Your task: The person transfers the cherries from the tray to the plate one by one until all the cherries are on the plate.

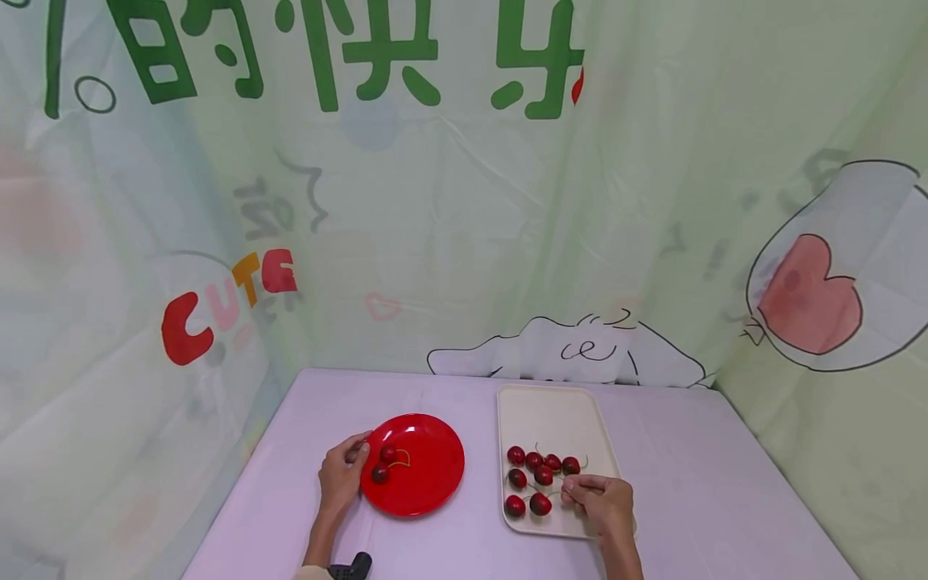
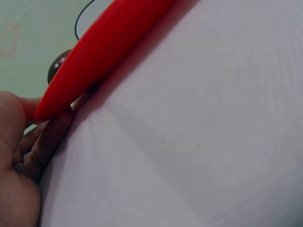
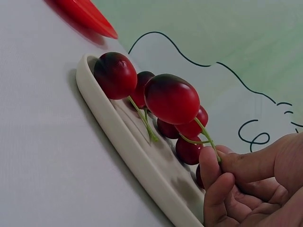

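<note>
At the left of the head view, my left hand (image 1: 339, 479) grips the rim of a round red plate (image 1: 428, 487). In the left wrist view the thumb lies over the plate's edge and the fingers (image 2: 49, 139) are beneath it. Two dark red cherries (image 1: 380, 473) with stems lie near the plate's left rim. Over the cream tray (image 1: 558, 415), my right hand (image 1: 605, 503) pinches the green stem of a cherry (image 3: 173, 99) between thumb and fingertip. Several more cherries (image 1: 534, 461) lie in the tray's near half.
A pale table (image 1: 696, 483) bears the plate and tray, which stand apart. Printed cloth (image 1: 464, 225) hangs behind and at both sides. A black strap or device (image 1: 353, 566) is on the left wrist.
</note>
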Action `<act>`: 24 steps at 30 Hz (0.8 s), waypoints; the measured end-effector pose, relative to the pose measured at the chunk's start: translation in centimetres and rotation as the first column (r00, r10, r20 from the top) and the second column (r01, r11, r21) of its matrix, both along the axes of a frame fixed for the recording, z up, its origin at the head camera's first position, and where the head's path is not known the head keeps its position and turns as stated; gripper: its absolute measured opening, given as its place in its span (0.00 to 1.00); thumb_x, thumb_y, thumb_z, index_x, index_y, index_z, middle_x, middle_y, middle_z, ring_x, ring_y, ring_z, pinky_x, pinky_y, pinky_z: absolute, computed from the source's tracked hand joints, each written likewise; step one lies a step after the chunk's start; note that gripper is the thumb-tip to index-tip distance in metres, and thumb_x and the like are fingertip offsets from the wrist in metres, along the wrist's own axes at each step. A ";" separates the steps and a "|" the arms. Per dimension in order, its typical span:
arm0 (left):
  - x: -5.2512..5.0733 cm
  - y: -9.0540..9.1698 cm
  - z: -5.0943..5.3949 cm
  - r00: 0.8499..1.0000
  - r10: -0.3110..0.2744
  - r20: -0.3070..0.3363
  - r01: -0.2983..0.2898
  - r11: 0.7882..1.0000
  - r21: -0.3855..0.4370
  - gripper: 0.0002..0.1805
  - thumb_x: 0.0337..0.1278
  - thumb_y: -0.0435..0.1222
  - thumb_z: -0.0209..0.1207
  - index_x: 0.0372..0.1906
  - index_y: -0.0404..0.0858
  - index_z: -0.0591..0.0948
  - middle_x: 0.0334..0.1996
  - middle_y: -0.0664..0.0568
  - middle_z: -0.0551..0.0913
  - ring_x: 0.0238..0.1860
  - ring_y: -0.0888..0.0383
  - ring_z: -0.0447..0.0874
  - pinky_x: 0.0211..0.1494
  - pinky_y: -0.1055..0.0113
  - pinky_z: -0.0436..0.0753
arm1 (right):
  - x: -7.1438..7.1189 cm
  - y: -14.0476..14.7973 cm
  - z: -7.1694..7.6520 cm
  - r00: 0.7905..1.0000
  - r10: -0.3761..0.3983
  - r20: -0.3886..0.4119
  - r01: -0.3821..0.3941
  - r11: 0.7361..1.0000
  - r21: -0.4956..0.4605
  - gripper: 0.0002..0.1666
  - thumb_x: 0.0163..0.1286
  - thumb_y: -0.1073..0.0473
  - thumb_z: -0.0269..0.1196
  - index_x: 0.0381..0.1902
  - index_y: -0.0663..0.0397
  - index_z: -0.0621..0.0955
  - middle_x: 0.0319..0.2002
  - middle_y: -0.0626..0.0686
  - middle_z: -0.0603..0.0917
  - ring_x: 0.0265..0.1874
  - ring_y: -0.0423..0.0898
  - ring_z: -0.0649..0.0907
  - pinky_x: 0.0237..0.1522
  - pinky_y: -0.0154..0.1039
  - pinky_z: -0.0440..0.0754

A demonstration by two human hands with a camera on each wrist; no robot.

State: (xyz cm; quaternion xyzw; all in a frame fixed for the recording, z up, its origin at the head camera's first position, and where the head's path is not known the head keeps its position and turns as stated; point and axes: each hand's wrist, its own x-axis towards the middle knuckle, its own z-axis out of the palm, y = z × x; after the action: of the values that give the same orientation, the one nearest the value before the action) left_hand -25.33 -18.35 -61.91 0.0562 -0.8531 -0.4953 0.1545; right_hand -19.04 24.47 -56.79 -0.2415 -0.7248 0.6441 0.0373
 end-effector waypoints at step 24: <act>0.0 0.0 -0.1 1.000 0.012 0.013 -0.012 1.000 -0.004 0.16 0.79 0.33 0.61 0.64 0.40 0.89 0.51 0.44 0.93 0.42 0.58 0.86 0.51 0.67 0.78 | 0.2 -0.4 0.4 1.000 -0.001 -0.010 0.001 1.000 -0.003 0.10 0.70 0.74 0.72 0.46 0.78 0.87 0.26 0.55 0.93 0.22 0.42 0.90 0.26 0.32 0.84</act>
State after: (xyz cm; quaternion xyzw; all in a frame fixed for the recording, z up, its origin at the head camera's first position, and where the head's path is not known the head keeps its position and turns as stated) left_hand -25.37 -18.33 -62.01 0.0642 -0.8548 -0.4921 0.1519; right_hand -18.83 24.05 -56.36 -0.2388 -0.7235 0.6465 0.0407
